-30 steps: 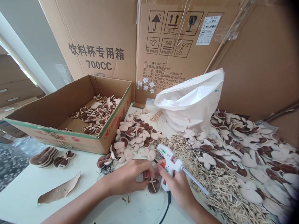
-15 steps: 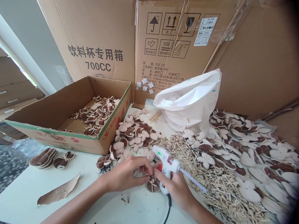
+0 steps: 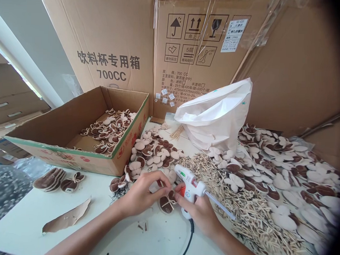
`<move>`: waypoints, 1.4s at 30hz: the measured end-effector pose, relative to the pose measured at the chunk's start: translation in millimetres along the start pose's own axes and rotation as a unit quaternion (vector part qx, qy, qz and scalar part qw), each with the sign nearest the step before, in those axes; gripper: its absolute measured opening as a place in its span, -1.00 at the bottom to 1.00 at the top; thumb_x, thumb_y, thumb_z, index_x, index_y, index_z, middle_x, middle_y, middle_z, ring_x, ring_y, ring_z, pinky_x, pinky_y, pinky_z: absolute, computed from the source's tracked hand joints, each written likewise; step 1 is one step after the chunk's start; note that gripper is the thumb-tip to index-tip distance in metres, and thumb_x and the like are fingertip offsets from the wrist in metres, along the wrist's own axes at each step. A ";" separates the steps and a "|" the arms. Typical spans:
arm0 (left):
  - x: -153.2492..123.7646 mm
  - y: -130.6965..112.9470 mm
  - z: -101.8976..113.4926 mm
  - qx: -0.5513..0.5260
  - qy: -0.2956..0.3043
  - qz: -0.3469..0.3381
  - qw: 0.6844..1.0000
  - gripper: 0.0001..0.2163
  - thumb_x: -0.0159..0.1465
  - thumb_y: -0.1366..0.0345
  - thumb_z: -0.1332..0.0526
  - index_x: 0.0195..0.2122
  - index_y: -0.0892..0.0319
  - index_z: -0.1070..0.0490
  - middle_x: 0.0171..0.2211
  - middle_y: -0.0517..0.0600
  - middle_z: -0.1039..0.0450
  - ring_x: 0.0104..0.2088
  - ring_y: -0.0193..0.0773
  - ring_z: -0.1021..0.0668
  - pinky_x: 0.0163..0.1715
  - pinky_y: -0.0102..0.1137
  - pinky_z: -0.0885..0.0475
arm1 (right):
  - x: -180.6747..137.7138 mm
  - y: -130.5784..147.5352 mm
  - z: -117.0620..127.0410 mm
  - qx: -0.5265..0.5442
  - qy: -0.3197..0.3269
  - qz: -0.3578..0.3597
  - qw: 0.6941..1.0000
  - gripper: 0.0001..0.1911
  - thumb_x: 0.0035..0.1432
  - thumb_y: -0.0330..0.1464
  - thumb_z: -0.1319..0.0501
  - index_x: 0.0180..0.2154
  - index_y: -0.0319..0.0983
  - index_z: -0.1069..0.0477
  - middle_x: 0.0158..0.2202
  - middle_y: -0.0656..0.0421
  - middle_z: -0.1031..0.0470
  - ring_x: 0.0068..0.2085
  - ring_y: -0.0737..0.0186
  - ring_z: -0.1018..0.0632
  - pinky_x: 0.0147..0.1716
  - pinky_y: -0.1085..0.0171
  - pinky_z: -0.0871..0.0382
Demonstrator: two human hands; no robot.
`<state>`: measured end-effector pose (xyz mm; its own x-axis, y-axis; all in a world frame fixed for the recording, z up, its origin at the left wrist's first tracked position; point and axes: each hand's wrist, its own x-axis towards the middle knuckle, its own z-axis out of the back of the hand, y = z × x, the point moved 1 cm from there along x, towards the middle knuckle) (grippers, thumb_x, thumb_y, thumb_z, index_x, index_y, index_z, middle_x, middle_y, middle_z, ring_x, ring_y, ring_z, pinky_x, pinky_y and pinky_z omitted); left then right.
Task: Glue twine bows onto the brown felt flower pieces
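My left hand [image 3: 142, 189], thumb and fingertips pinched together, grips a small brown plush piece [image 3: 165, 204] with a cream cord bow on it. My right hand [image 3: 206, 212] is wrapped round a white hot glue gun [image 3: 188, 183] with a clear glue stick poking out of its back end. The gun's nozzle is hidden behind the hands. My right thumb and fingertips lie close to the bow's right side; whether they touch it I cannot tell. The gun's black cable [image 3: 188, 239] runs down toward the front edge.
A low cardboard box [image 3: 121, 163] at left contains several bow-tied pieces. Loose plush pieces [image 3: 163, 153] lie beyond my hands, with more [image 3: 284, 217] at right. A heap of cord bows [image 3: 256, 212], a white bag [image 3: 214, 125], stacked brown pieces [image 3: 49, 179] and a cardboard scrap [image 3: 68, 217] surround them.
The plush piece has shifted slightly left and up and is turned, so its bow now sits at its right side. My left fingers rose a little; the glue gun barely moved.
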<state>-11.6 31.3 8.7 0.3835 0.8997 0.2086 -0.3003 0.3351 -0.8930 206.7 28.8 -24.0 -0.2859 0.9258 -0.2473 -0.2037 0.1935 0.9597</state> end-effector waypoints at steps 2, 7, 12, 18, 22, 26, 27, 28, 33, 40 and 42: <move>-0.5 -3.9 4.3 -0.009 -0.018 0.004 1.000 -0.93 0.41 0.35 -0.26 -0.19 0.15 -0.55 -0.30 -0.04 -0.57 -0.29 -0.29 -0.55 -0.24 -0.42 -0.42 | -0.2 0.4 -0.5 0.006 -0.012 -0.009 1.000 -0.65 0.20 -0.07 -0.36 -0.18 -0.19 -0.43 -0.41 0.25 -0.43 -0.37 0.21 -0.40 -0.35 0.21 -0.26; -0.1 -7.8 10.2 -0.038 0.033 -0.022 0.998 -0.85 0.43 0.32 -0.27 -0.10 0.10 -0.66 -0.24 0.01 -0.57 -0.25 -0.27 -0.59 -0.19 -0.39 -0.46 | -0.3 -1.5 -1.4 0.036 -0.073 0.006 0.997 -0.63 0.17 -0.06 -0.39 -0.19 -0.19 -0.43 -0.49 0.30 -0.35 -0.44 0.25 -0.35 -0.45 0.25 -0.22; -0.2 -3.6 5.0 -0.029 0.060 0.003 0.998 -0.84 0.39 0.35 -0.31 -0.04 0.08 -0.63 -0.20 -0.01 -0.64 -0.22 -0.25 -0.63 -0.14 -0.38 -0.50 | 2.5 -8.2 -1.2 0.070 -0.126 0.015 0.989 -0.64 0.16 -0.09 -0.40 -0.17 -0.17 -0.43 -0.48 0.30 -0.38 -0.48 0.28 -0.33 -0.50 0.27 -0.23; -1.1 -1.4 1.5 0.017 0.056 -0.002 0.998 -0.93 0.32 0.38 -0.38 -0.25 0.08 -0.65 -0.28 -0.08 -0.66 -0.24 -0.26 -0.60 -0.16 -0.38 -0.45 | 2.3 -9.2 -0.8 0.068 -0.144 0.017 0.987 -0.67 0.17 -0.12 -0.40 -0.17 -0.18 -0.43 -0.47 0.30 -0.36 -0.48 0.30 -0.30 -0.52 0.31 -0.21; -0.6 0.6 -0.5 0.039 0.061 -0.031 0.997 -0.92 0.31 0.37 -0.38 -0.22 0.06 -0.66 -0.29 -0.06 -0.65 -0.26 -0.24 -0.56 -0.19 -0.36 -0.42 | 1.4 -6.3 -1.1 0.066 -0.143 0.018 0.987 -0.68 0.17 -0.13 -0.40 -0.18 -0.18 -0.44 -0.47 0.30 -0.36 -0.47 0.31 -0.30 -0.51 0.32 -0.21; -0.7 4.1 -2.5 0.050 0.053 -0.043 0.996 -0.87 0.29 0.44 -0.36 -0.22 0.06 -0.66 -0.31 -0.06 -0.63 -0.29 -0.25 -0.54 -0.23 -0.38 -0.40 | 0.9 -3.5 -1.6 0.074 -0.133 0.012 0.988 -0.69 0.18 -0.14 -0.39 -0.18 -0.17 -0.42 -0.49 0.33 -0.31 -0.49 0.31 -0.28 -0.54 0.32 -0.17; -0.7 4.6 -2.6 0.050 0.052 -0.045 0.996 -0.86 0.29 0.45 -0.36 -0.22 0.07 -0.66 -0.31 -0.06 -0.63 -0.29 -0.25 -0.54 -0.23 -0.38 -0.40 | 0.9 -3.5 -1.6 0.075 -0.131 0.012 0.989 -0.69 0.18 -0.15 -0.39 -0.18 -0.17 -0.42 -0.49 0.33 -0.31 -0.49 0.32 -0.28 -0.54 0.32 -0.17; -0.7 5.0 -2.6 0.050 0.051 -0.047 0.996 -0.86 0.29 0.45 -0.35 -0.22 0.07 -0.66 -0.31 -0.05 -0.63 -0.29 -0.25 -0.54 -0.23 -0.38 -0.40 | 1.0 -3.9 -1.6 0.075 -0.128 0.012 0.989 -0.69 0.18 -0.14 -0.39 -0.18 -0.18 -0.41 -0.49 0.33 -0.31 -0.49 0.32 -0.27 -0.55 0.32 -0.16; 0.1 3.7 -2.4 0.071 0.046 -0.047 0.995 -0.90 0.32 0.41 -0.30 -0.24 0.10 -0.61 -0.33 -0.02 -0.57 -0.29 -0.23 -0.53 -0.24 -0.37 -0.39 | 0.9 -6.6 -2.0 0.083 -0.111 0.011 0.990 -0.67 0.20 -0.12 -0.38 -0.17 -0.18 -0.41 -0.52 0.35 -0.26 -0.51 0.32 -0.26 -0.54 0.31 -0.17; -2.5 -3.9 1.5 0.075 0.010 -0.003 0.997 -0.81 0.31 0.34 -0.31 -0.06 0.09 -0.43 -0.17 -0.01 -0.47 -0.19 -0.19 -0.47 -0.18 -0.34 -0.37 | 1.3 -5.9 -1.6 0.108 -0.123 0.005 0.987 -0.66 0.16 -0.13 -0.41 -0.18 -0.20 -0.44 -0.47 0.30 -0.34 -0.49 0.31 -0.29 -0.53 0.30 -0.18; -3.6 -4.8 2.6 0.070 0.016 0.019 0.997 -0.78 0.36 0.30 -0.27 0.02 0.09 -0.38 -0.11 0.00 -0.47 -0.17 -0.18 -0.47 -0.13 -0.32 -0.36 | 1.3 -5.4 -1.7 0.111 -0.128 0.005 0.986 -0.66 0.15 -0.13 -0.42 -0.18 -0.20 -0.45 -0.46 0.30 -0.36 -0.48 0.32 -0.29 -0.52 0.30 -0.19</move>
<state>-13.8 27.2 13.3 0.3969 0.9037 0.1606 -0.4330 0.3386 -0.8353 205.9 28.4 -29.7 -0.0361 0.9739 -0.2240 0.0162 0.2246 0.9743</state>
